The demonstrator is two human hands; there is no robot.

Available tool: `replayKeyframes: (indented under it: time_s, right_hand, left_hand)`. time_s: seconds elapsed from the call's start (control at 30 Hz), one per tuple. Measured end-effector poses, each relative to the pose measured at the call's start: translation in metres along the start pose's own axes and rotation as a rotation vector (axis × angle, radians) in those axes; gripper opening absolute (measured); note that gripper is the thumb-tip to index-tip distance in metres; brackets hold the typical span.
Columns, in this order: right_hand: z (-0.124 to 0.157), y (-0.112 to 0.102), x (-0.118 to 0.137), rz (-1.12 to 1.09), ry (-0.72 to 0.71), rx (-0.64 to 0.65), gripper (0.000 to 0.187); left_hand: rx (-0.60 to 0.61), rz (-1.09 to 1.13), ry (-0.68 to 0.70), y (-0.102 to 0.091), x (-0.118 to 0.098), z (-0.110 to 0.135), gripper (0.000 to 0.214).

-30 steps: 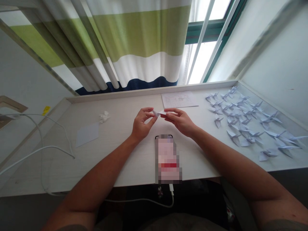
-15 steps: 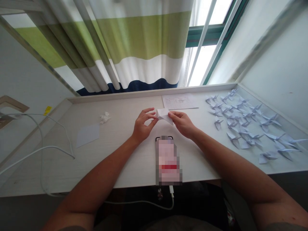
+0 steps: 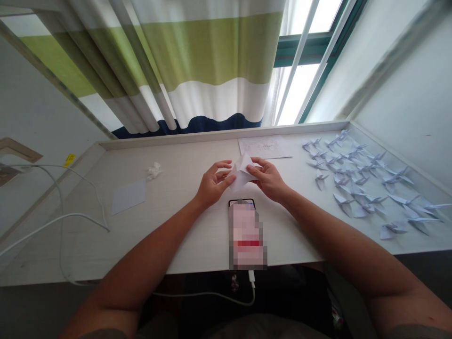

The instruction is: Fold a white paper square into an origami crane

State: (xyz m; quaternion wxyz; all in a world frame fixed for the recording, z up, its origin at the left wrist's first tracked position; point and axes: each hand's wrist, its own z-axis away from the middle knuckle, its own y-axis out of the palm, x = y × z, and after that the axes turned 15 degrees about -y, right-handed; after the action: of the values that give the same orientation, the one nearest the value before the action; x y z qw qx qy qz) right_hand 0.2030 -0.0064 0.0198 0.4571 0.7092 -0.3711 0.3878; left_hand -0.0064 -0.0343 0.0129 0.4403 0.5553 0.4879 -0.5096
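A folded piece of white paper (image 3: 242,176) is held up between my two hands, over the middle of the table. My left hand (image 3: 214,182) pinches its left side between thumb and fingers. From the right, my right hand (image 3: 269,178) grips the other side, the thumb lying on the near face. Its upper part rises to a point, and the fingers behind it are partly hidden. Just below sits a phone (image 3: 245,235) with a blurred screen and a white cable (image 3: 252,278) plugged into its lower end.
Many folded paper cranes (image 3: 360,174) cover the table's right side. A printed sheet (image 3: 268,147) lies behind my hands. To the left are a blank paper square (image 3: 129,196), a crumpled tissue (image 3: 153,171) and looping white cables (image 3: 81,216). A low rim (image 3: 212,135) borders the table's back.
The folded paper has been turned, so a pointed end now stands up and a broader face shows. My left hand has moved slightly right, with its thumb further onto the paper.
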Motion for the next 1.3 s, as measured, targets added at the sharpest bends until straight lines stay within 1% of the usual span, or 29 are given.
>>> replayKeyframes:
  time_s: [0.1,0.27,0.33,0.43,0.53,0.63,0.7,0.8,0.9,0.97,1.03,1.1,1.17,1.3]
  right_hand:
    - [0.000,-0.001,-0.001,0.013,0.011,-0.020,0.060]
    - [0.001,-0.001,0.001,0.075,-0.042,0.004,0.070]
    - [0.001,-0.001,0.001,0.098,-0.062,0.016,0.064]
    - [0.001,0.000,0.001,0.133,-0.086,0.022,0.049]
    - [0.001,0.000,0.000,0.155,-0.097,0.013,0.041]
    - [0.001,0.000,-0.001,0.147,-0.080,0.040,0.041]
    - [0.001,0.000,-0.002,0.123,-0.076,0.059,0.044]
    - [0.002,0.001,-0.002,0.086,-0.074,0.060,0.047]
    - [0.002,0.002,-0.003,0.075,-0.073,0.048,0.044]
    - [0.002,0.002,-0.002,0.082,-0.082,0.036,0.042]
    - [0.002,0.002,-0.001,0.102,-0.097,0.031,0.040]
    - [0.003,0.003,0.000,0.134,-0.113,0.046,0.037]
    - [0.003,0.003,0.001,0.178,-0.129,0.064,0.034]
    - [0.005,0.005,0.001,0.202,-0.131,0.085,0.034]
  left_hand:
    - [0.010,0.096,-0.103,-0.001,-0.002,-0.003,0.046]
    - [-0.032,0.174,-0.142,-0.001,-0.005,-0.005,0.050]
    - [-0.040,0.212,-0.168,-0.001,-0.006,-0.005,0.051]
    - [-0.010,0.266,-0.223,0.000,-0.006,-0.005,0.048]
    - [-0.015,0.270,-0.250,-0.001,-0.004,-0.007,0.046]
    - [-0.072,0.267,-0.248,-0.004,-0.001,-0.010,0.044]
    - [-0.081,0.283,-0.244,-0.005,0.000,-0.010,0.047]
    - [-0.024,0.307,-0.262,-0.004,0.000,-0.009,0.058]
    - [0.023,0.298,-0.271,-0.002,0.001,-0.007,0.066]
    - [0.009,0.282,-0.254,-0.002,0.002,-0.007,0.063]
    - [-0.033,0.270,-0.232,-0.003,0.003,-0.008,0.054]
    - [-0.073,0.262,-0.218,-0.003,0.003,-0.009,0.046]
    - [-0.086,0.259,-0.215,-0.002,0.001,-0.008,0.040]
    - [-0.085,0.228,-0.201,0.005,-0.006,-0.002,0.039]
